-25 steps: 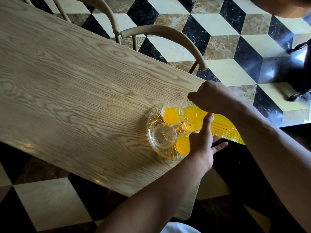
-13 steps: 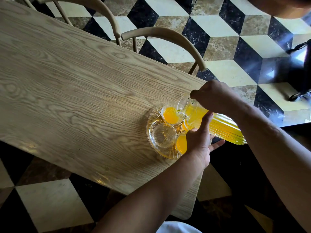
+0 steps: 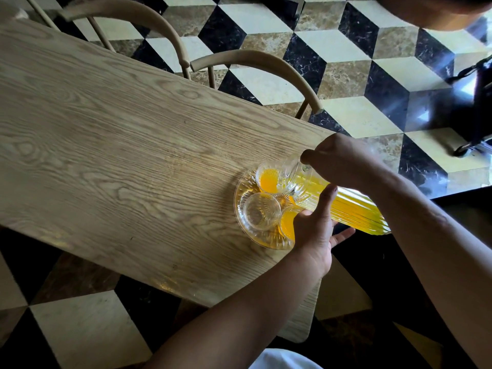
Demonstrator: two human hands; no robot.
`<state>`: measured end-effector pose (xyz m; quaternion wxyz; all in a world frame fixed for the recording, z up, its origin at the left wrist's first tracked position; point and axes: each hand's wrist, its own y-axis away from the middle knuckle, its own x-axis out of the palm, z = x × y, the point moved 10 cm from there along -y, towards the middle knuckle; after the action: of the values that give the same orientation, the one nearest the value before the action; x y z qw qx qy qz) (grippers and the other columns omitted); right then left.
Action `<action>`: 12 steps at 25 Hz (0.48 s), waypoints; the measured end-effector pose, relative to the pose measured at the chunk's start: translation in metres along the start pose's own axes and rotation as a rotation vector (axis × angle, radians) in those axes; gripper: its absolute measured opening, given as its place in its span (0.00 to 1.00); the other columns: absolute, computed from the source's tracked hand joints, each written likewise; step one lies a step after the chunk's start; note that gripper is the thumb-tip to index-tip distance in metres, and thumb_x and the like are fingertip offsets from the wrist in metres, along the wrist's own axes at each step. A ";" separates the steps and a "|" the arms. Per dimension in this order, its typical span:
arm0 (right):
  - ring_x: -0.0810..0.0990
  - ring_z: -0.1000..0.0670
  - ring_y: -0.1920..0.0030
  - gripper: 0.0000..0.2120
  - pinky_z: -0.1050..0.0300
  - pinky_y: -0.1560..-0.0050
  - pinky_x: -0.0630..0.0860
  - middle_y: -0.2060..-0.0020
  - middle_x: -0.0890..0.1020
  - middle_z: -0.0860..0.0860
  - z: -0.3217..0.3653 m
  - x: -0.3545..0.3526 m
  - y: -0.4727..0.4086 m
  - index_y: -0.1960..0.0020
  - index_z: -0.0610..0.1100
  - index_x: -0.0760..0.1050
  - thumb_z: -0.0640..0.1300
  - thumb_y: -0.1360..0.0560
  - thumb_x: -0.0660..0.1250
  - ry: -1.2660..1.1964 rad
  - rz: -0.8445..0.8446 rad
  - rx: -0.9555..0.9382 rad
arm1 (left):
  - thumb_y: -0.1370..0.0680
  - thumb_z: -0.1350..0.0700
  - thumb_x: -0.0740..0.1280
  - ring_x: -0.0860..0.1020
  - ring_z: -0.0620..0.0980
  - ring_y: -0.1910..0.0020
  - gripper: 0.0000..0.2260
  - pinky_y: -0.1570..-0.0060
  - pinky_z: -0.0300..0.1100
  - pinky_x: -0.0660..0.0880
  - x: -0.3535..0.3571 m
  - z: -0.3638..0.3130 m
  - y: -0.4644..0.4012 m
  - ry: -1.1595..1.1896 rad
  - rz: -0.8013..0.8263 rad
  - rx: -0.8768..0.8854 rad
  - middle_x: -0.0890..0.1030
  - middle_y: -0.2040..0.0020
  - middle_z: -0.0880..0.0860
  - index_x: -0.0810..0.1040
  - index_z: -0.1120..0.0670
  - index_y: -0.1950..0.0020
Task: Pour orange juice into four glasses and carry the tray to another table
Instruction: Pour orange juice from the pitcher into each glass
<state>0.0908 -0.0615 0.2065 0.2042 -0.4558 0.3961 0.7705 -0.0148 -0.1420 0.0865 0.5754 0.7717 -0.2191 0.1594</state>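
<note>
The right hand [image 3: 343, 162] grips the top of the ribbed glass jug [image 3: 346, 206], fingers curled tight around its handle side, and the jug lies tilted with its spout low over the glass at 12 o'clock [image 3: 270, 179] on the round glass tray [image 3: 245, 227]. The left hand [image 3: 314, 230] supports the jug's body from below — thumb pressed up against the ribs, the other fingers spread open underneath. The tray sits near the table [image 3: 119, 155] corner. The glass at 9 o'clock [image 3: 262, 211] is empty; the one at 6 o'clock [image 3: 287, 222] shows juice. To pour well, I think the tilt should grow slowly, spout kept inside the rim, and stop early — the jug looks heavy and quite full.
</note>
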 end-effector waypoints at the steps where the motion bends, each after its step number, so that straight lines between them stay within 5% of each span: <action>1: 0.67 0.48 0.72 0.22 0.57 0.71 0.61 0.75 0.71 0.47 -0.001 0.003 0.003 0.71 0.43 0.68 0.52 0.22 0.65 -0.016 0.006 -0.001 | 0.42 0.38 0.80 0.78 0.54 0.46 0.31 0.47 0.60 0.85 -0.002 0.003 0.003 0.005 0.003 -0.004 0.73 0.50 0.52 0.76 0.55 0.49; 5: 0.70 0.46 0.68 0.21 0.56 0.69 0.64 0.72 0.73 0.44 -0.003 0.015 0.012 0.70 0.42 0.71 0.52 0.24 0.66 -0.031 0.012 -0.008 | 0.52 0.34 0.79 0.79 0.54 0.44 0.39 0.55 0.55 0.86 -0.012 0.010 0.015 -0.008 -0.007 0.007 0.74 0.47 0.52 0.78 0.54 0.48; 12: 0.67 0.46 0.71 0.23 0.57 0.70 0.62 0.75 0.71 0.46 -0.007 0.035 0.026 0.72 0.42 0.67 0.52 0.23 0.66 -0.025 0.034 -0.002 | 0.57 0.33 0.79 0.79 0.52 0.47 0.44 0.52 0.57 0.86 -0.031 0.024 0.025 -0.005 -0.043 -0.015 0.74 0.46 0.54 0.76 0.55 0.49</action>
<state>0.0597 -0.0838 0.1854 0.1959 -0.4395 0.4004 0.7798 -0.0544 -0.1659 0.0843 0.5839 0.7723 -0.2051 0.1435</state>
